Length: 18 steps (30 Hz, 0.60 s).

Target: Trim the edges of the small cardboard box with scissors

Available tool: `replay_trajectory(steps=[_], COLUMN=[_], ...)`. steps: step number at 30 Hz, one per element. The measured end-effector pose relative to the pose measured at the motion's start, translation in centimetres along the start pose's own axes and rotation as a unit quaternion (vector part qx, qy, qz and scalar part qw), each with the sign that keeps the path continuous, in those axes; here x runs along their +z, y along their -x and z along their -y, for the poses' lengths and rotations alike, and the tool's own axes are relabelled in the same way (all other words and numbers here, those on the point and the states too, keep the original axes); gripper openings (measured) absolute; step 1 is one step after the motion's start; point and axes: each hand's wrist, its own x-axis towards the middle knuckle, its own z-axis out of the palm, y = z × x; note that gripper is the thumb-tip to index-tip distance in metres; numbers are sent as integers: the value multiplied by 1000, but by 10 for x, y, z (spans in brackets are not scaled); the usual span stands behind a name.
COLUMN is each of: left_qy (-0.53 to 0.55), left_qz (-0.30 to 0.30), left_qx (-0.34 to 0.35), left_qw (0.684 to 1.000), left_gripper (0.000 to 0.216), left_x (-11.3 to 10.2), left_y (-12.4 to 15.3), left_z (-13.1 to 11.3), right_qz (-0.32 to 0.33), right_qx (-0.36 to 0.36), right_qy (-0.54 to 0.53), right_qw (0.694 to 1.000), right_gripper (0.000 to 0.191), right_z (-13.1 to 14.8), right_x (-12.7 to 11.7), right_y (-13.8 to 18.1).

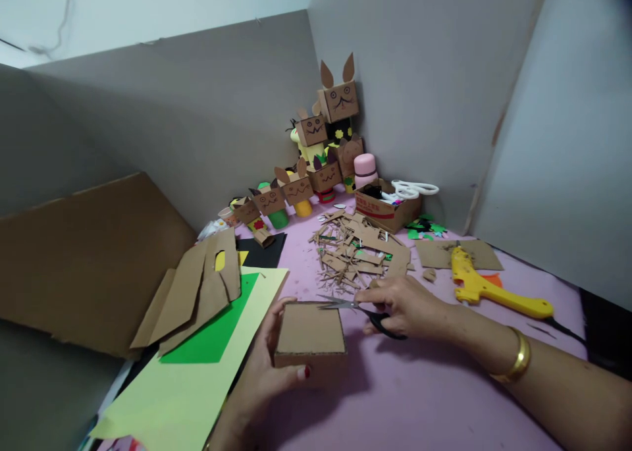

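Note:
My left hand (264, 372) grips a small brown cardboard box (310, 339) from the left and below, thumb on its front face. My right hand (402, 303) is closed round the black handles of a pair of scissors (363, 309). The scissors' metal blades point left and reach the box's far right edge. A gold bangle sits on my right wrist. Both hands hover over the pink tabletop (424, 398).
A heap of cardboard scraps (358, 250) lies beyond the hands. A yellow glue gun (488, 290) rests at right. Green and yellow paper sheets (197, 365) and cardboard pieces (197, 293) lie at left. Cardboard animal figures (316, 168), an open box (388, 211) and white scissors (412, 189) fill the far corner.

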Motion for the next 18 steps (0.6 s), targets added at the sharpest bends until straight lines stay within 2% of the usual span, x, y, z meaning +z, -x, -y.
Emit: replay_trajectory(steps=[18], left_qy=[7], left_qz=[31], left_qx=[-25], left_qw=[999], left_gripper=[84], left_x=[-4], left_y=[3], left_z=[-5], right_qz=[19], right_qx=[-23], right_qy=[7], right_qw=[1000], right_gripper=[25], right_z=[2], right_x=[-4], right_y=[1])
